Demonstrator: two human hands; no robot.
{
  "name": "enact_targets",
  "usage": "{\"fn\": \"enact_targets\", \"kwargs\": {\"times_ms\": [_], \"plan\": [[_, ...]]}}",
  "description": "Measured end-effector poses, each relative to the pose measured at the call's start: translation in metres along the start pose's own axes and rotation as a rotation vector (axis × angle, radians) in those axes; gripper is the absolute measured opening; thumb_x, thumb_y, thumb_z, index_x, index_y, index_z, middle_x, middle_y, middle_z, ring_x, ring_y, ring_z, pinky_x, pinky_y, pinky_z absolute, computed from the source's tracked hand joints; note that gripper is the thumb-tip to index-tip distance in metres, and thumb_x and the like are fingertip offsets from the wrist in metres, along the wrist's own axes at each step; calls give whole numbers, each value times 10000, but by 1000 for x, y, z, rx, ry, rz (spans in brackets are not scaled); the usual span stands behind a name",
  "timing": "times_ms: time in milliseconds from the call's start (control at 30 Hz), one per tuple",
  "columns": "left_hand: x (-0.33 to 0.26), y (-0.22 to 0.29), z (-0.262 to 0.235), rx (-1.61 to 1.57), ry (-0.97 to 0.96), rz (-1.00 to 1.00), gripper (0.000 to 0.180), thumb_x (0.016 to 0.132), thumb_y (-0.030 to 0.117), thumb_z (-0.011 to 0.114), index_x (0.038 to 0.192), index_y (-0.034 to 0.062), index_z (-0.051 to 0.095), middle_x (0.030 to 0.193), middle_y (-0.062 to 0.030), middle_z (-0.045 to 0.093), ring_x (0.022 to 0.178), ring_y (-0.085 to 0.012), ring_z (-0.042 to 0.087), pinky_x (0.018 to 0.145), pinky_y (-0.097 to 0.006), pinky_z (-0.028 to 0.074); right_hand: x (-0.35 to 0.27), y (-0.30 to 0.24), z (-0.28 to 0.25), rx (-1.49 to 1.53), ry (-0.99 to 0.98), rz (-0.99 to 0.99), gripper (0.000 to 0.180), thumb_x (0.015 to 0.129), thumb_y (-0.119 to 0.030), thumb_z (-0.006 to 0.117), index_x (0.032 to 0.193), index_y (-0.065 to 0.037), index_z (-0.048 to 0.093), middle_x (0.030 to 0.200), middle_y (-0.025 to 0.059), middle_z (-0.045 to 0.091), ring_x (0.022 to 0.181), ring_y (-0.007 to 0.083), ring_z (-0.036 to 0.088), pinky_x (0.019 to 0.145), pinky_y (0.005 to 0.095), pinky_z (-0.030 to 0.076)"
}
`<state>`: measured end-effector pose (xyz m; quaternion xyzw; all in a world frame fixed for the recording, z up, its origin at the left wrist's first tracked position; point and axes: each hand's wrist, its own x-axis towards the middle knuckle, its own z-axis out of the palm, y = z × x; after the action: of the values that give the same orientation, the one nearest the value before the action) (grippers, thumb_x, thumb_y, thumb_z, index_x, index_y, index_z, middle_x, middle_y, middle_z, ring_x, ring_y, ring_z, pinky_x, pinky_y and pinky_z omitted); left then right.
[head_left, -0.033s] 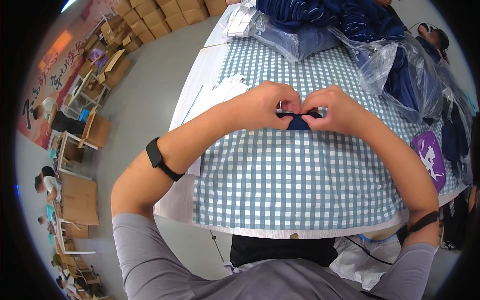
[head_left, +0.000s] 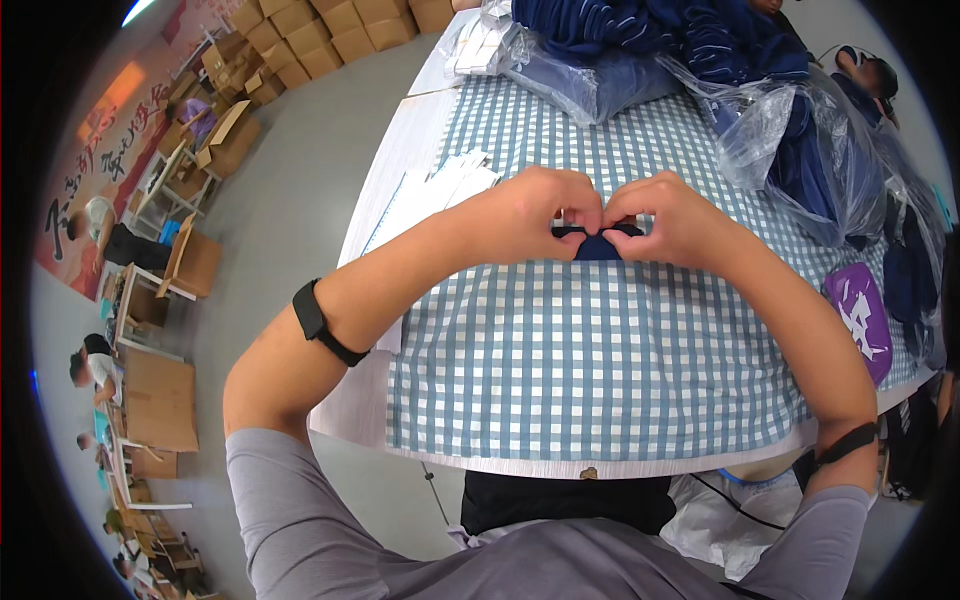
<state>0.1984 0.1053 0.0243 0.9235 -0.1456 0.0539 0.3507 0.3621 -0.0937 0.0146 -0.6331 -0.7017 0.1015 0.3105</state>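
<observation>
A small piece of dark navy cloth [head_left: 598, 248] is held low over the blue-and-white checked tablecloth [head_left: 560, 370], near the middle of the table. On its left end, my left hand [head_left: 548, 212] is closed, with thumb and fingers pinching the fabric. My right hand [head_left: 660, 222] grips the right end the same way, and the fingertips of both hands almost meet at its upper edge. Much of the cloth lies behind my fingers, and its full shape cannot be made out.
White paper slips [head_left: 445, 190] lie left of my hands. Piled navy garments [head_left: 610, 25] and clear plastic bags [head_left: 800, 150] fill the back and right of the table. A purple pouch [head_left: 860, 318] sits by my right forearm. Cardboard boxes [head_left: 160, 400] and people working line the left side.
My hands stay at nearly the same spot, still pinching the navy cloth. Its middle shows a slightly more peaked fold between my thumbs.
</observation>
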Motion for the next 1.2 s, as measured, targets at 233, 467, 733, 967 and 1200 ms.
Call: {"fn": "enact_targets", "kwargs": {"times_ms": [233,467,733,967,1200], "plan": [[-4,6,8,211,4,141,259,813,35,832,1061,18,761,1075,-129,734,971,-320,723,862,-416,618,0,5,-2,15,39,-27,117,867,-86,793,940,1,822,878,118,805,769,253,762,744,353,622],[-6,2,13,307,30,139,315,819,70,862,1109,25,747,1129,-126,726,1042,-336,712,908,-437,617,-10,11,6,-219,194,-280,118,848,-100,864,927,-40,801,953,84,791,900,266,751,796,374,623],[-7,-1,12,343,58,89,346,849,104,858,1166,18,749,1143,-128,732,1074,-325,716,935,-416,628,-10,5,1,-331,132,-280,242,812,-168,920,982,-35,810,970,99,796,900,282,754,825,389,627],[-2,-4,10,328,40,-2,399,834,123,855,1198,7,743,1125,-144,745,1042,-342,725,929,-423,621,-8,7,-1,-316,54,-132,358,777,-141,940,1090,-19,815,1042,135,807,940,302,773,837,378,649],[-2,2,8,292,61,-37,408,812,106,851,1193,4,747,1095,-151,758,1024,-328,736,913,-409,615,-7,2,-3,-207,60,-25,318,827,-190,896,1089,-21,831,1018,124,817,908,294,783,863,383,636]]}}
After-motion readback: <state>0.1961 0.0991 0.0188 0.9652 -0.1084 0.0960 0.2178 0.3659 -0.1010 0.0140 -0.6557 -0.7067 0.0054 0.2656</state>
